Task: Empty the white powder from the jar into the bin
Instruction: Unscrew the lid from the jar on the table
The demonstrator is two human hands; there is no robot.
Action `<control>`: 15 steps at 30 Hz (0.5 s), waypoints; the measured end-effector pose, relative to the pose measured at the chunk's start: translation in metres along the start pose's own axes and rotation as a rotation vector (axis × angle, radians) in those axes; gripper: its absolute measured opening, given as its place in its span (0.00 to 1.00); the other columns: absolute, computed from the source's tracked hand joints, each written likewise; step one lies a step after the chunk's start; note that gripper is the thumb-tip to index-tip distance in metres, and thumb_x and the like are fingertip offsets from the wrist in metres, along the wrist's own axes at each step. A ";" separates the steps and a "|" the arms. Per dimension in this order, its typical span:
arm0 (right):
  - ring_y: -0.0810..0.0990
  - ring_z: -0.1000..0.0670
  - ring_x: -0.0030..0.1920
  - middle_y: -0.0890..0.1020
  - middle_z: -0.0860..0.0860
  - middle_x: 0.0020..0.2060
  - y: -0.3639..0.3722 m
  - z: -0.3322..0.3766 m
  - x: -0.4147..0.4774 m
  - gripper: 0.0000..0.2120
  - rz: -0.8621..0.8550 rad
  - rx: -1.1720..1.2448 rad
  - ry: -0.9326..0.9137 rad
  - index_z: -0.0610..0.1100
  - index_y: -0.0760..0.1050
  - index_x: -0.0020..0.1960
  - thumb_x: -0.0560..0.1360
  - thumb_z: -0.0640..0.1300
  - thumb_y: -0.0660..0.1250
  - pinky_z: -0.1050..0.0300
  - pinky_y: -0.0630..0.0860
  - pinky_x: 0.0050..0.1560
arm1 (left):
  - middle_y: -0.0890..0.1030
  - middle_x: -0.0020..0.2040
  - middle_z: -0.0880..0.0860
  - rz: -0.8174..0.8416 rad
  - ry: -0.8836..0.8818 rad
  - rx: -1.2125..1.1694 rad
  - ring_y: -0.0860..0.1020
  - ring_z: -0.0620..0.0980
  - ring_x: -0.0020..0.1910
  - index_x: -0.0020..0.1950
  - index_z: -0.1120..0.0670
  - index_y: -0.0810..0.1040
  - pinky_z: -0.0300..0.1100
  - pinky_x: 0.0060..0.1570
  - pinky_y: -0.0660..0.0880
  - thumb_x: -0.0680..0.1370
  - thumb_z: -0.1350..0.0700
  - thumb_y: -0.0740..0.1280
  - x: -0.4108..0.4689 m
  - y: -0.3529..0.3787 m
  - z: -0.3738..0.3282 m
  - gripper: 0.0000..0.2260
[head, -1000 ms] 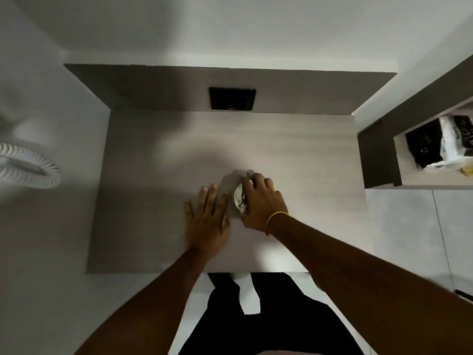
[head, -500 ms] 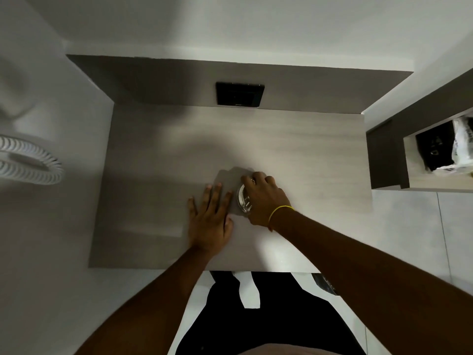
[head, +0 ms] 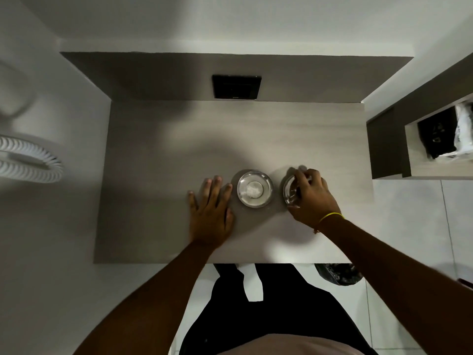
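A round glass jar (head: 254,188) stands uncovered on the wooden table (head: 179,139), seen from above, with white powder (head: 253,189) at its bottom. My left hand (head: 210,210) lies flat on the table just left of the jar, fingers spread, holding nothing. My right hand (head: 311,198) is to the jar's right, fingers closed over the glass lid (head: 290,192), which is at the table surface. A bin with a dark liner (head: 339,274) shows on the floor beneath the table's front right edge, partly hidden by my right arm.
A black socket plate (head: 236,87) sits in the dark back panel. A shelf unit (head: 425,139) with a black item and a white bag stands at the right. A white ribbed hose (head: 28,162) hangs at the left. Light tiled floor surrounds the table.
My right hand has lifted the lid off the jar and carried it to the right, uncovering the powder. My left hand has stayed flat on the table.
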State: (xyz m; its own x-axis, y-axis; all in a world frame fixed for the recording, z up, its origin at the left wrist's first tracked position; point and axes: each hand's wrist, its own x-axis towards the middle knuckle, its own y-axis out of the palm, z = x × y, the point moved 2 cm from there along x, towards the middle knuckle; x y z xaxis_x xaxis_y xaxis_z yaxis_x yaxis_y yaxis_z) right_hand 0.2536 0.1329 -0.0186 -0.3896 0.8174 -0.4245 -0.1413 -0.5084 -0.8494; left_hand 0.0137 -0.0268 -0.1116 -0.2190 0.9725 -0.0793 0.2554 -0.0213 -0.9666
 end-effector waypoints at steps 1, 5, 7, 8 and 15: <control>0.69 0.31 0.74 0.66 0.40 0.76 0.001 -0.002 0.000 0.48 -0.004 -0.007 -0.002 0.48 0.62 0.81 0.66 0.47 0.80 0.31 0.81 0.63 | 0.58 0.89 0.55 -0.005 0.000 0.001 0.53 0.59 0.88 0.86 0.48 0.61 0.74 0.80 0.52 0.82 0.45 0.62 0.000 0.001 0.000 0.31; 0.68 0.33 0.74 0.65 0.41 0.77 0.005 -0.002 0.003 0.49 -0.018 -0.026 0.009 0.48 0.61 0.81 0.64 0.44 0.78 0.31 0.81 0.60 | 0.58 0.89 0.55 -0.014 -0.002 0.014 0.53 0.58 0.88 0.86 0.48 0.60 0.73 0.80 0.51 0.83 0.45 0.61 0.000 0.001 0.002 0.31; 0.67 0.33 0.75 0.65 0.41 0.77 0.008 -0.002 0.004 0.50 -0.020 -0.043 0.020 0.46 0.60 0.82 0.64 0.44 0.78 0.32 0.80 0.60 | 0.57 0.89 0.55 -0.010 -0.003 0.019 0.52 0.58 0.88 0.86 0.48 0.60 0.73 0.80 0.51 0.83 0.44 0.60 0.000 0.002 0.001 0.31; 0.67 0.33 0.75 0.65 0.41 0.77 0.010 -0.002 0.004 0.50 -0.021 -0.055 0.024 0.46 0.59 0.82 0.64 0.44 0.78 0.32 0.79 0.60 | 0.57 0.89 0.55 -0.007 -0.006 0.019 0.52 0.58 0.88 0.86 0.48 0.60 0.73 0.80 0.51 0.83 0.44 0.60 0.000 0.002 0.001 0.31; 0.66 0.38 0.78 0.67 0.44 0.77 0.014 -0.001 -0.004 0.44 -0.098 -0.195 -0.015 0.44 0.60 0.82 0.69 0.52 0.70 0.35 0.77 0.62 | 0.57 0.89 0.54 -0.001 -0.009 0.034 0.52 0.58 0.88 0.86 0.47 0.61 0.72 0.80 0.50 0.82 0.44 0.59 0.000 0.004 0.002 0.31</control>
State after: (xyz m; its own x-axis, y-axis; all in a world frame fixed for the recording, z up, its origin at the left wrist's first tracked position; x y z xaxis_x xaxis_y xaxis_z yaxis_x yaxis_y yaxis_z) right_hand 0.2536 0.1231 -0.0291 -0.3967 0.8554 -0.3332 -0.0009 -0.3633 -0.9317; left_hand 0.0133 -0.0268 -0.1159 -0.2276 0.9704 -0.0807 0.2235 -0.0286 -0.9743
